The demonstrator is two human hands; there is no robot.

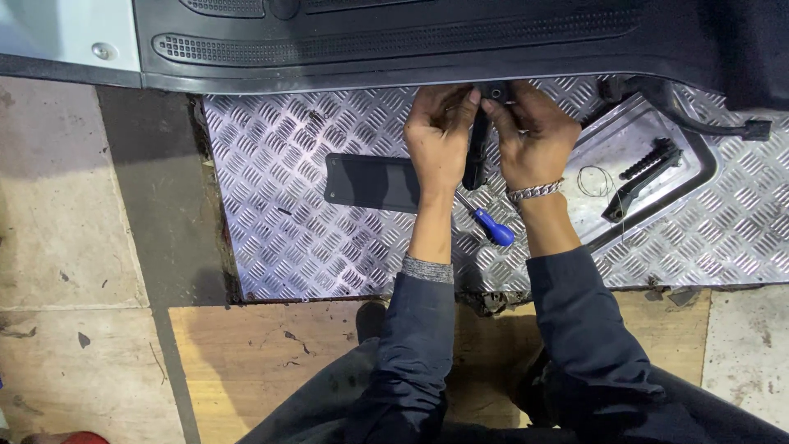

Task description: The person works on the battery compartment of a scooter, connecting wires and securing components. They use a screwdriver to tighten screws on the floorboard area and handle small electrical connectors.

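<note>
We had both hands at the lower edge of the black vehicle floorboard [427, 41], where it meets the diamond-plate metal sheet [271, 205]; our left hand [440, 136] was curled with its fingertips pressed against a small black fitting [496, 90] at that edge, and our right hand [534, 136] closed on it from the other side (whether either hand truly pinched the fitting or only steadied it, we could not tell, since the fingers hid the contact). Between the two hands a narrow black bar [474, 156] ran down from the fitting toward our wrists; just below the grip lay a blue-handled screwdriver [491, 224], untouched, and just left of the grip a flat black rubber pad [370, 182] rested loose on the sheet; off to the right of the grip lay a black footpeg bracket [641, 177] and a thin wire loop [593, 179]. Judging by those loose parts, we took the work to be partway along; the fitting was in hand, the pad and bracket not yet dealt with.
</note>
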